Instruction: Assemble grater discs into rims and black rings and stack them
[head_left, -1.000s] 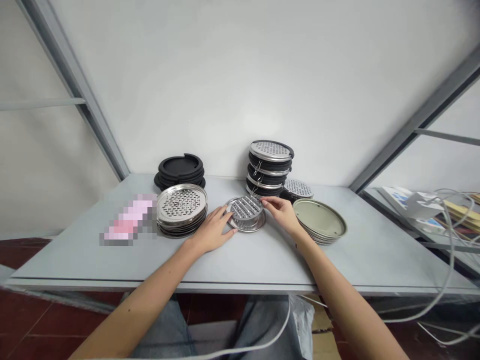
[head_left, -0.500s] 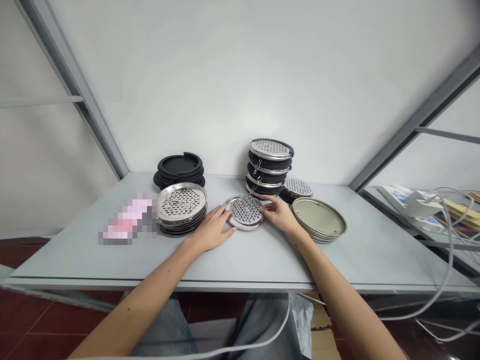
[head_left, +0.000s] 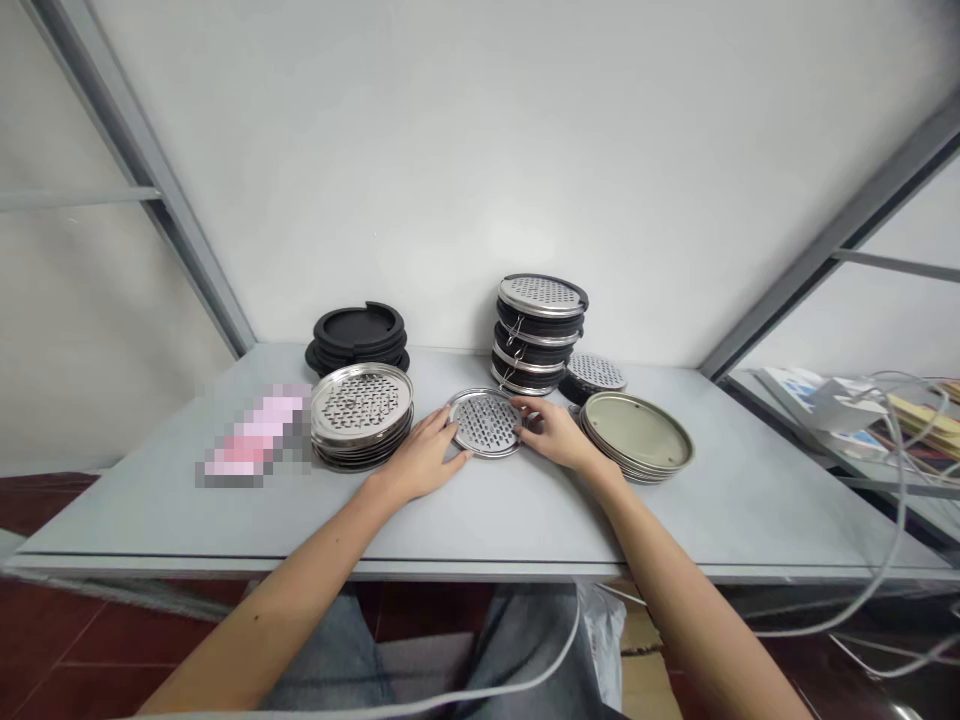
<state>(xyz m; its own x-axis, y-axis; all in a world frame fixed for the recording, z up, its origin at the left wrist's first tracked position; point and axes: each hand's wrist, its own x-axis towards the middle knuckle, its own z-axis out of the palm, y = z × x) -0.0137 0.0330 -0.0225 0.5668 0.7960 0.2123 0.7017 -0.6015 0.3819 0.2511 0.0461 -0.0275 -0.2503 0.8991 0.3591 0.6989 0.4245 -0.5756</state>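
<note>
On the table in front of me lies a round metal grater disc [head_left: 484, 419], perforated with raised slots and seated in a shallow silver round plate [head_left: 493, 455]. My left hand [head_left: 424, 456] holds the left rim, fingertips on the edge and thumb low at the front. My right hand [head_left: 553, 430] grips the right edge of the disc between thumb and fingers. Left of my left hand is a stack of similar silver grater discs [head_left: 361, 405]. Beside my right hand stands a stack of olive-green round plates [head_left: 637, 432].
Behind, a tall stack of black rings and grater discs with wire clasps [head_left: 538, 335] stands near the wall. A lower grater stack [head_left: 596, 373] sits beside it. Black round rings [head_left: 358, 330] are piled back left. White cables [head_left: 896, 500] hang at the right edge.
The grater disc has shifted left within the silver plate, and my right hand has moved slightly left with it. My left hand stays at the left rim.
</note>
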